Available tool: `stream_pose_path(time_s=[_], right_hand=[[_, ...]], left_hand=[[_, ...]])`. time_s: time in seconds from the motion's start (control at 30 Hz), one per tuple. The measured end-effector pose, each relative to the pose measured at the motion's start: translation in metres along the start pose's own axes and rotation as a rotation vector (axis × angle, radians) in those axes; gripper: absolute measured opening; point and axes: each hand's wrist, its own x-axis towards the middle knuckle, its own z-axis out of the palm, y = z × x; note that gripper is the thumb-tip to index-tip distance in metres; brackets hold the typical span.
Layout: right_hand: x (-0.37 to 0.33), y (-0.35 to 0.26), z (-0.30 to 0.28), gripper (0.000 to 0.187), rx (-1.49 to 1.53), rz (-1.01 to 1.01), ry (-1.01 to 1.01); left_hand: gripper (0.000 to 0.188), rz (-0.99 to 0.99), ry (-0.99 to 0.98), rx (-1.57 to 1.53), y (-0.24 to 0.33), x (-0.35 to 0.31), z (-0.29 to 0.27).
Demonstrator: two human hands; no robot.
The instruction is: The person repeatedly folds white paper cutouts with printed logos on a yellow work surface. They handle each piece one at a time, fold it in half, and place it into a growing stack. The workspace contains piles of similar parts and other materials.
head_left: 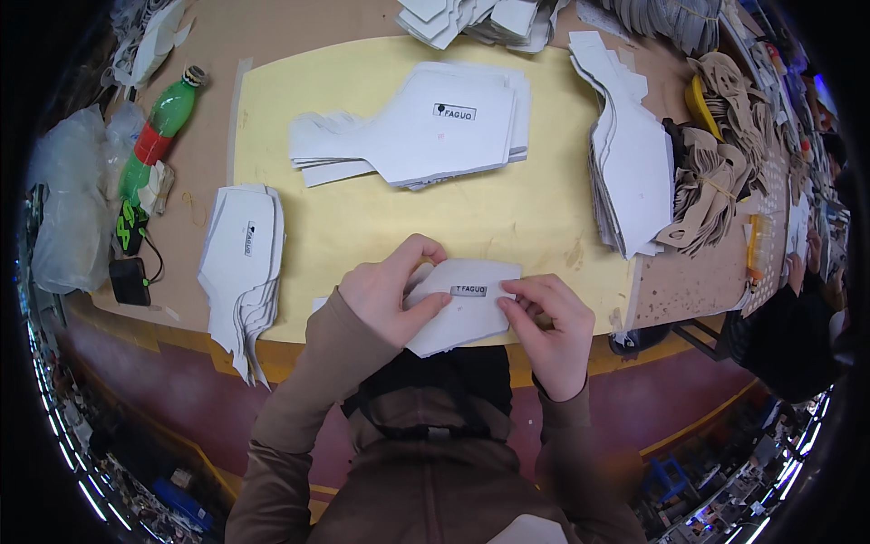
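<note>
I hold a white cut piece of material [467, 313] with a small black label, near the front edge of a yellow mat [362, 218]. My left hand [390, 290] grips its left side, thumb on top. My right hand [548, 326] pinches its right end beside the label. The piece lies partly over the table edge, above my lap.
Stacks of the same white pieces lie on the mat's centre [426, 127], left [245, 263], right [630, 172] and top [471, 18]. A green bottle [154, 136], a black device [130, 279] and plastic bags [63, 208] are at left. Tan cut pieces [725, 163] sit far right. Another person [797, 326] is at right.
</note>
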Motion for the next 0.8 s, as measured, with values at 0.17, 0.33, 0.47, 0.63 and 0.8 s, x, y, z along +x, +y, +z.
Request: stream_pose_path(time_s=[0.17,0.33,0.47,0.63,0.8], right_hand=[[0.001,-0.003,0.001,0.016,0.024,0.065,0.004],[0.003,-0.004,0.001,0.015,0.001,0.054,0.007],[0.003,-0.004,0.001,0.015,0.001,0.054,0.009],[0.003,-0.005,0.002,0.016,-0.003,0.059,0.006],[0.002,-0.008,0.005,0.016,-0.077,0.020,0.035]], left_hand=[[0.035,0.003,0.035,-0.030,-0.003,0.001,0.003],[0.036,0.037,0.076,0.008,-0.003,0.001,0.007],[0.036,0.014,0.091,0.024,-0.001,-0.001,0.009],[0.036,0.009,0.098,0.017,0.000,-0.001,0.010],[0.037,0.017,0.108,0.011,0.000,-0.001,0.012]])
